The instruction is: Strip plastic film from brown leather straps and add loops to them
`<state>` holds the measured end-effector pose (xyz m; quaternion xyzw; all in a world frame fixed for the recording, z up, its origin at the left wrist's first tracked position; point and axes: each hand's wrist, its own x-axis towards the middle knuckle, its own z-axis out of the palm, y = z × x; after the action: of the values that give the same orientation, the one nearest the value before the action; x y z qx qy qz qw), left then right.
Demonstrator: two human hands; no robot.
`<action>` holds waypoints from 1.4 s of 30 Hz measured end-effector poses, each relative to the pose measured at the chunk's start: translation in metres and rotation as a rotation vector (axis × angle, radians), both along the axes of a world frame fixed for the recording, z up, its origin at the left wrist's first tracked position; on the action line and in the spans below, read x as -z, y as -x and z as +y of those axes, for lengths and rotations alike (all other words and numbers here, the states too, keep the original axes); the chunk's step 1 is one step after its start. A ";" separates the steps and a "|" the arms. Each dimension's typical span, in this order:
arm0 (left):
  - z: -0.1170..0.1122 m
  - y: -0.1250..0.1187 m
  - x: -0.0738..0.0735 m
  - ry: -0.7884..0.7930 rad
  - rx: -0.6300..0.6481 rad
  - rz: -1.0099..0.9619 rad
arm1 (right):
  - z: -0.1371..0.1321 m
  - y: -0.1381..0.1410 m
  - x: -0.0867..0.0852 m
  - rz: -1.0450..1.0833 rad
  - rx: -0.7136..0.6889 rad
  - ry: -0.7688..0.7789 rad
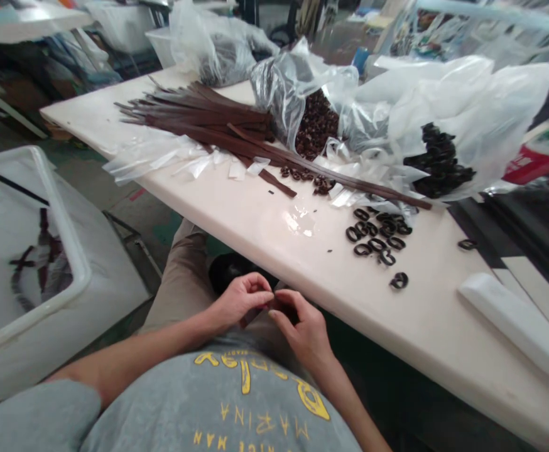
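Above my lap, just off the table's near edge, my left hand [241, 302] and my right hand [305, 326] meet fingertip to fingertip. Both are closed in a pinch on a dark brown strap [250, 317], most of which the fingers hide. Any smaller part between the fingertips is too small to make out. On the table lie a bundle of long brown straps [199, 116] and several loose black oval loops [377, 245]. A single loop [399, 280] sits nearer the edge. Smaller brown loops [319, 122] spill from a clear plastic bag.
Another plastic bag [505, 119] holds black loops [439, 163]. Clear plastic scraps [161, 154] cover part of the white table [255, 220]. A long white device [514, 323] lies at right. At left stands a white bin [83, 263] with brown straps inside.
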<state>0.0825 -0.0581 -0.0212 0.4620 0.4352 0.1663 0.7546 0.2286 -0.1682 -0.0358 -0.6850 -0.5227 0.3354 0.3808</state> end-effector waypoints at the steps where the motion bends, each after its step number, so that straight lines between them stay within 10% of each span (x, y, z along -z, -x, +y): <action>1: -0.005 -0.004 0.001 0.016 -0.001 -0.001 | 0.003 0.004 0.002 -0.033 0.023 -0.039; 14: -0.004 0.006 0.033 0.030 0.210 -0.004 | -0.001 -0.001 0.027 -0.347 -0.047 -0.388; 28: 0.009 -0.010 -0.005 -0.510 0.757 0.276 | -0.023 -0.006 0.035 -0.222 -0.029 -0.267; 32: 0.041 -0.024 -0.032 -0.497 0.776 0.235 | -0.028 -0.006 0.048 -0.089 0.018 -0.170; 37: 0.120 -0.075 -0.067 -1.121 0.396 0.253 | -0.031 -0.002 0.089 -0.054 0.058 0.019; 42: 0.173 -0.149 -0.059 -1.278 0.419 0.516 | -0.032 0.004 0.108 -0.046 0.067 0.137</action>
<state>0.2317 0.1150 0.0378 0.9116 0.3194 0.1259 0.2260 0.2245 -0.1998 -0.1443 -0.7340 -0.4840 0.3418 0.3320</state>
